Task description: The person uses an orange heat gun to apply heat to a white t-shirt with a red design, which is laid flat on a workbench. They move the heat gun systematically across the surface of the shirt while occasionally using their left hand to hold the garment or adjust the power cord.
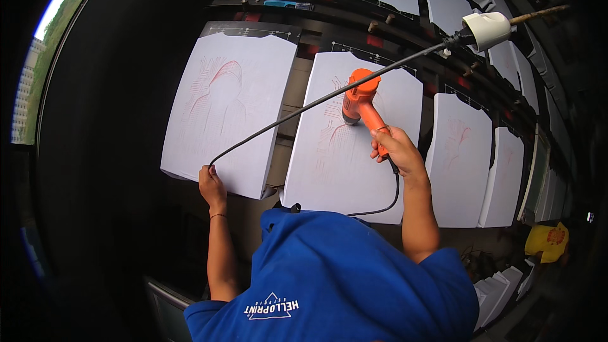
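Note:
My right hand [399,149] is wrapped round the handle of an orange heat gun [363,92]. Its dark nozzle points down, just above a white shirt [354,183] printed with fine red lines; whether they touch, I cannot tell. A black cord [398,190] leaves the handle and loops back toward my body. At the near left edge of another white shirt [215,126], my left hand [212,183] is closed on a black cable [316,102]. That cable stretches diagonally over both shirts to a white socket [487,30] at the upper right.
More white shirts [459,158] on dark boards line the right side and the far row. Beyond a dark rail lies a blue-handled tool [285,4]. A rusty rod [539,14] extends behind the socket. Yellow cloth [546,242] hangs at the lower right.

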Action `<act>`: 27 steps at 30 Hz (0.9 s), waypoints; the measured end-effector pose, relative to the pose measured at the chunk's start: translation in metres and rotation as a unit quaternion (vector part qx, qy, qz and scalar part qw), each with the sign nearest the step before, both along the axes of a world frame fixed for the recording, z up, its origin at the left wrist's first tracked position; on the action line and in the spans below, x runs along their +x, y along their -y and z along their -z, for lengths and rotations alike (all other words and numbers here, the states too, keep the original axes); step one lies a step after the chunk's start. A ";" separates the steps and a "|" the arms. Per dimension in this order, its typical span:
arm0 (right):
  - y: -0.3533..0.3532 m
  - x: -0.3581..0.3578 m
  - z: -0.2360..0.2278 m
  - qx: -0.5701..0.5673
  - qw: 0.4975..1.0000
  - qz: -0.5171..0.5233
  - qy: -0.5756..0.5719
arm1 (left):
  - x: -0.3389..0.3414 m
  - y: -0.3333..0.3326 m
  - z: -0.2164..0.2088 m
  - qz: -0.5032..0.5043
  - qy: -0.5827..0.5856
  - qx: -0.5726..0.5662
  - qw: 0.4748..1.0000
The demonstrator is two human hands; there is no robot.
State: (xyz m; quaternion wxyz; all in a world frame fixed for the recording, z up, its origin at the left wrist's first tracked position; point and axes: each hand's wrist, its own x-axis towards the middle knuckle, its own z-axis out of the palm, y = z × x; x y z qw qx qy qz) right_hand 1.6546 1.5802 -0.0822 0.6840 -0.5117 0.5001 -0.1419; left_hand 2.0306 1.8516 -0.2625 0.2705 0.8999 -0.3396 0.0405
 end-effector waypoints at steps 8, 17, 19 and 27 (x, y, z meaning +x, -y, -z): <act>-0.016 -0.010 0.006 0.041 0.998 -0.022 0.043 | -0.021 0.009 0.033 -0.038 0.112 0.021 0.993; -0.027 0.015 0.011 0.043 0.994 -0.076 0.062 | -0.022 0.020 0.041 -0.129 0.104 0.012 0.986; -0.030 0.011 0.010 0.064 0.991 -0.099 0.058 | -0.023 0.021 0.040 -0.132 0.094 0.013 0.987; -0.033 -0.021 0.008 -0.003 1.000 -0.020 0.009 | -0.021 0.020 0.039 -0.140 0.101 0.022 0.985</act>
